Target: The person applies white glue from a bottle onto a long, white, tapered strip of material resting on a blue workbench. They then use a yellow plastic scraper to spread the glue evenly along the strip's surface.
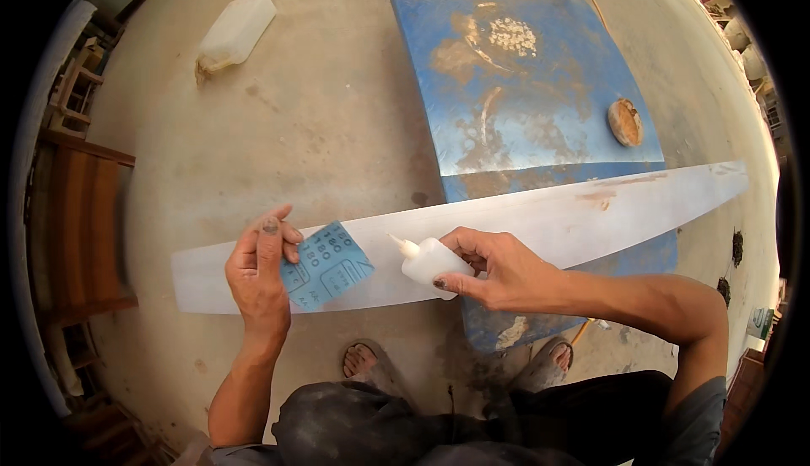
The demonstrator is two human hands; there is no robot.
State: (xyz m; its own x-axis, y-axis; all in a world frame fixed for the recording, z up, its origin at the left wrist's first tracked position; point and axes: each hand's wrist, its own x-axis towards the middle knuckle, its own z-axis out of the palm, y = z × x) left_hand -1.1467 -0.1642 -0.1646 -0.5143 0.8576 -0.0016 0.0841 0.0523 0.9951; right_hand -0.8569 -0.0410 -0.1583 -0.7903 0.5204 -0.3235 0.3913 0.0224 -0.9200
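My left hand (261,268) grips a square of blue sandpaper (329,265), its printed backing facing up, between thumb and fingers. In my right hand (502,272) is a small white squeeze bottle (429,267), tilted so that its narrow nozzle points up and to the left. The nozzle is a short way right of the sandpaper, not touching it. Below both hands lies a long pale board (540,231) that tapers toward its right end. Brownish smears mark its surface near that end. The fingers behind the bottle are partly hidden.
A blue platform (540,120), stained with dirt and dried residue, supports the board's right part. On it sits a round bowl-like piece (625,123). A white plastic jug (237,32) lies on the floor at far left. Wooden furniture (89,221) lines the left side.
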